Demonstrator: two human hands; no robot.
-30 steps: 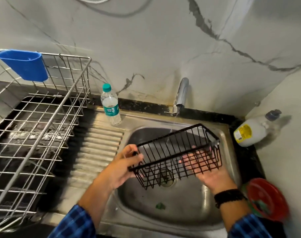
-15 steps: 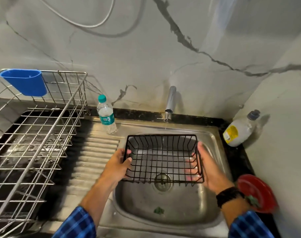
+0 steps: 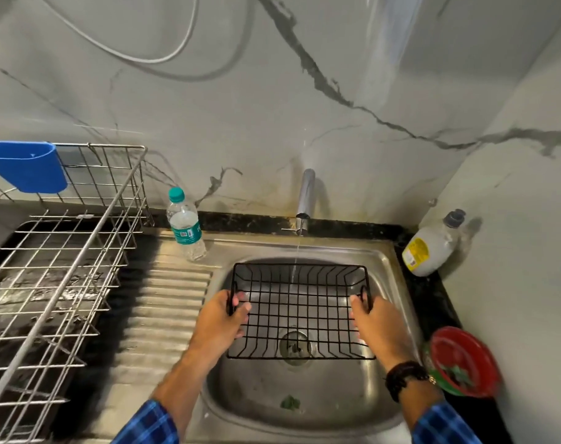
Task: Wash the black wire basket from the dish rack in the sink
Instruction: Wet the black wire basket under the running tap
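Observation:
The black wire basket (image 3: pixel 300 310) is held level over the steel sink (image 3: pixel 384 264), open side up. My left hand (image 3: pixel 220 318) grips its left rim and my right hand (image 3: pixel 376 322) grips its right rim. A thin stream of water falls from the chrome tap (image 3: pixel 304 195) into the far part of the basket. The drain shows through the basket's wires. The metal dish rack (image 3: pixel 64 251) stands on the left, over a dark tray.
A plastic water bottle (image 3: pixel 184 224) stands at the sink's back left corner. A white bottle with a yellow label (image 3: pixel 431 248) leans in the right corner. A red lid (image 3: pixel 463 362) lies on the right counter. A blue holder (image 3: pixel 26 168) hangs on the rack.
The basket went from tilted on its side to level and open side up, under the running water. Both hands shifted to its left and right rims. The view lifted a little.

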